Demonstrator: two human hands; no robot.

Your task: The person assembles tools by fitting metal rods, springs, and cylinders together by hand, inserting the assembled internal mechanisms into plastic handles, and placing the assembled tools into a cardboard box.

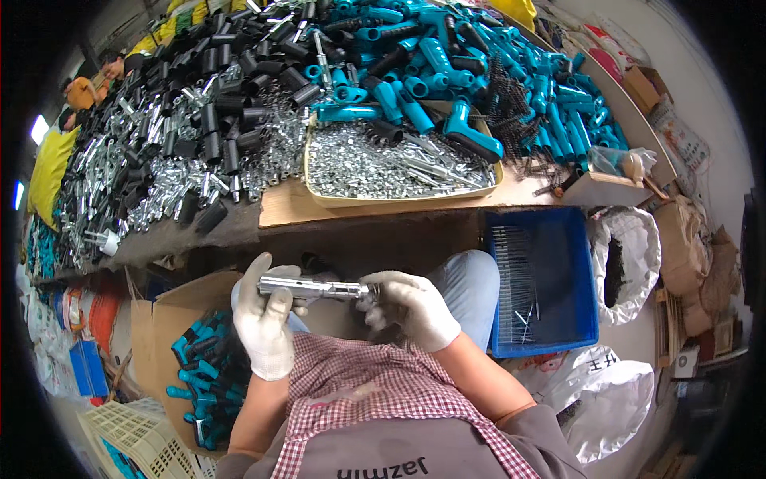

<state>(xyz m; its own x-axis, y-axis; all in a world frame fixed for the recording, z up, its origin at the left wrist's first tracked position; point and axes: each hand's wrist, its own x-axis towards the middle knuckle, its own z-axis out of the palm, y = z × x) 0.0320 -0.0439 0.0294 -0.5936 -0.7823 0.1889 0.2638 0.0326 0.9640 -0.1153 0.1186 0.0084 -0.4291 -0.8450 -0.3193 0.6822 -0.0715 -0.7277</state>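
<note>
Both my hands wear white gloves and are over my lap. A shiny metal tube [313,287], stepped and slotted along its length, lies level between them. My left hand [267,339] grips its thicker left end between thumb and fingers. At the narrower right end, my right hand [419,310] is closed, with its fingertips around a small dark part that looks like a coil spring. The gloved fingers hide most of that part. In front of me on the bench, a shallow tray [351,201] holds many small metal pieces and some longer rods.
Heaps of black sleeves [211,128], metal parts and teal tool housings [435,60] cover the bench. A blue bin [558,349] with thin metal rods stands at my right, beside white sacks [630,263]. At my left is a cardboard box [148,351] of teal-and-black tools. Other people sit far left.
</note>
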